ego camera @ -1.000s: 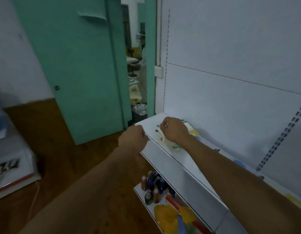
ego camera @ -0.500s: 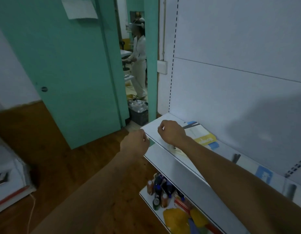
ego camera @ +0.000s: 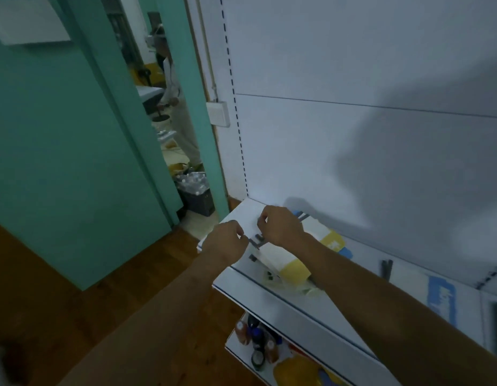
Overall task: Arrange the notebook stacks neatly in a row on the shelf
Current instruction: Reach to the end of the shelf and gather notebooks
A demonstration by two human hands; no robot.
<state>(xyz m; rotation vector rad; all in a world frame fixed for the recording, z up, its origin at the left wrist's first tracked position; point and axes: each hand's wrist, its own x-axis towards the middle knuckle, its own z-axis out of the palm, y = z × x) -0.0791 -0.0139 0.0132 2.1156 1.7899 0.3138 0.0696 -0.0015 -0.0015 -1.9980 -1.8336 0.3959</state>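
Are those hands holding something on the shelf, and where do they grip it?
Both hands, left and right, grip the notebook stack at its left end.

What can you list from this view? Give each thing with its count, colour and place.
white and yellow notebook stack: one, left end of upper shelf
blue and white notebook: one, further right on it
white metal shelf: upper tier, against white back panel
small bottles: several, orange and dark, lower shelf
teal door: one, left, open
crate of bottles: one, dark, in doorway
left hand: at the stack's left edge
right hand: curled on the stack's top
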